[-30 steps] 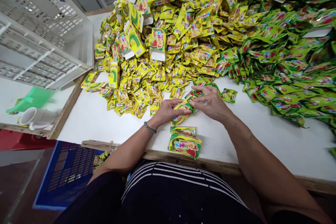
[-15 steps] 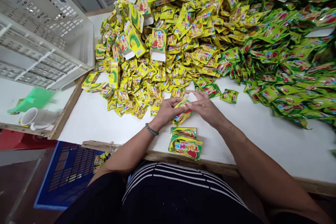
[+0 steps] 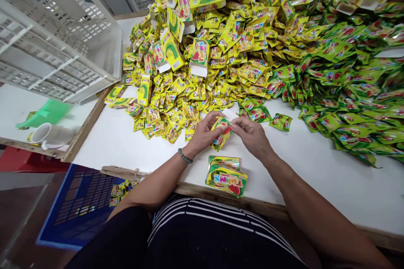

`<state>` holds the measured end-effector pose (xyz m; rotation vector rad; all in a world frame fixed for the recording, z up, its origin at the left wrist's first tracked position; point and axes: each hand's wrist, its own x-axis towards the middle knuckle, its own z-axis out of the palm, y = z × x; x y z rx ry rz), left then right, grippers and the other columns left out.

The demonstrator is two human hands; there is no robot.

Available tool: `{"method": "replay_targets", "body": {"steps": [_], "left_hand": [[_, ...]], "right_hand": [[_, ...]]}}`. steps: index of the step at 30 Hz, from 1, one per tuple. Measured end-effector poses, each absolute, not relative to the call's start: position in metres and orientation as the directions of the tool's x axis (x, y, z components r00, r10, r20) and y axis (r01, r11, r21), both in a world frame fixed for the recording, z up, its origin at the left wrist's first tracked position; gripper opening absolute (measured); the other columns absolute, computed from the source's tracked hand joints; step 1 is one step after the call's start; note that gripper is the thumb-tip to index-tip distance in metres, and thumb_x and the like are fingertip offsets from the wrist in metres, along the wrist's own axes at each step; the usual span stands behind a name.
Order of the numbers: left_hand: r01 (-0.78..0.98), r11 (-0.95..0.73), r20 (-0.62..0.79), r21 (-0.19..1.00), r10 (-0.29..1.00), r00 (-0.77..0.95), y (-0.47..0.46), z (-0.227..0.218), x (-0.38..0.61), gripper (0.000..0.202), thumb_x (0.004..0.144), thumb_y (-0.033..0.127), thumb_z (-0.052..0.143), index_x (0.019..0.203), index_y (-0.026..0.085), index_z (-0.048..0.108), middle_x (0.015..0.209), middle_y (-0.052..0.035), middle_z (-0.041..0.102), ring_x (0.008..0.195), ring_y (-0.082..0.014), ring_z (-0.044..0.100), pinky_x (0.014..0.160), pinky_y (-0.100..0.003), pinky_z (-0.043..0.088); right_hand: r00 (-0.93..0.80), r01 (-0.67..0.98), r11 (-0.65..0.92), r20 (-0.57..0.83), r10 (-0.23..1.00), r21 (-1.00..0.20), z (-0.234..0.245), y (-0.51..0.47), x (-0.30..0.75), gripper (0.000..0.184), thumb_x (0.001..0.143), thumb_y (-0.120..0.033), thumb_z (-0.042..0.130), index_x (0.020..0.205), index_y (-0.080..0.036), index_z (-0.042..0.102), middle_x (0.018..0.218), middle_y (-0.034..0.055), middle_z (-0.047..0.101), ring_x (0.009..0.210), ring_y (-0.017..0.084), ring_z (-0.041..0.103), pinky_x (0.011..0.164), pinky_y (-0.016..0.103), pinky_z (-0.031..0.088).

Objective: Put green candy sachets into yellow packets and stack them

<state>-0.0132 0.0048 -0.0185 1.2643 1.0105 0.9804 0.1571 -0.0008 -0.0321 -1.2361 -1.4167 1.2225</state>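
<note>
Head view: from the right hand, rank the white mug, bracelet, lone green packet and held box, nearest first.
From the right hand:
1. Held box: at its fingertips.
2. Lone green packet: on the table, to its right.
3. Bracelet: left wrist.
4. White mug: far left.
</note>
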Motion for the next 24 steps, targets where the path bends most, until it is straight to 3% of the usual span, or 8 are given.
{"method": "replay_targets", "body": {"steps": [4,7,11,13,19,24], "left_hand": [[-0.152,0.129,-0.079,0.980,0.952,0.296,0.006,-0.018,-0.013,0.051,0.073,0.038,0.079,0.112,0.020,0.051,0.086,-0.0006,0.069,0.073,-0.0116,0.063,0.070,-0.024,0.048],[-0.178,0.195,-0.149,0.964,0.959,0.241,0.005,-0.015,-0.012,0.064,0.066,0.039,0.083,0.113,0.022,0.045,0.079,0.0018,0.069,0.065,-0.0115,0.063,0.065,-0.023,0.048],[-0.081,0.204,-0.184,0.976,0.961,0.206,0.003,-0.012,-0.010,0.063,0.062,0.041,0.085,0.109,0.020,0.049,0.068,0.0053,0.064,0.055,-0.0089,0.058,0.055,-0.020,0.042],[-0.057,0.204,-0.188,0.977,0.959,0.211,0.002,-0.012,-0.009,0.062,0.061,0.040,0.085,0.109,0.020,0.051,0.066,0.0057,0.063,0.054,-0.0081,0.056,0.053,-0.019,0.040],[-0.029,0.202,-0.185,0.979,0.940,0.286,0.004,-0.011,-0.011,0.061,0.061,0.040,0.087,0.108,0.018,0.055,0.063,0.0048,0.063,0.050,-0.0076,0.053,0.050,-0.019,0.037],[-0.039,0.213,-0.193,0.976,0.936,0.295,0.004,-0.012,-0.014,0.060,0.062,0.044,0.086,0.110,0.017,0.060,0.063,0.0035,0.064,0.049,-0.0069,0.051,0.049,-0.019,0.035]], "right_hand": [[-0.136,-0.013,-0.034,-0.032,0.990,-0.999,-0.031,0.002,0.161,0.049,0.075,-0.053,0.072,0.116,-0.027,0.066,0.090,0.0022,0.074,0.082,0.021,0.068,0.080,0.038,0.056],[-0.143,0.054,0.040,0.032,0.989,-0.998,-0.024,0.001,0.162,0.034,0.082,-0.052,0.065,0.101,-0.026,0.074,0.103,0.0032,0.075,0.097,0.023,0.067,0.090,0.040,0.053],[-0.099,0.111,0.102,0.092,0.991,-0.988,-0.015,-0.002,0.160,0.027,0.079,-0.050,0.069,0.078,-0.024,0.076,0.085,0.0030,0.075,0.085,0.021,0.068,0.081,0.037,0.054],[-0.083,0.104,0.071,0.062,0.995,-0.992,-0.016,-0.002,0.159,0.026,0.073,-0.049,0.074,0.078,-0.024,0.075,0.081,0.0026,0.075,0.077,0.019,0.067,0.076,0.036,0.055],[-0.089,-0.134,-0.160,-0.149,0.985,-0.978,-0.031,0.006,0.164,0.035,0.060,-0.052,0.084,0.080,-0.023,0.077,0.081,0.0035,0.076,0.072,0.019,0.068,0.073,0.037,0.056],[-0.142,-0.077,-0.141,-0.129,0.981,-0.987,-0.036,0.007,0.172,0.031,0.060,-0.049,0.085,0.079,-0.024,0.080,0.080,0.0038,0.077,0.076,0.022,0.069,0.076,0.039,0.056]]}}
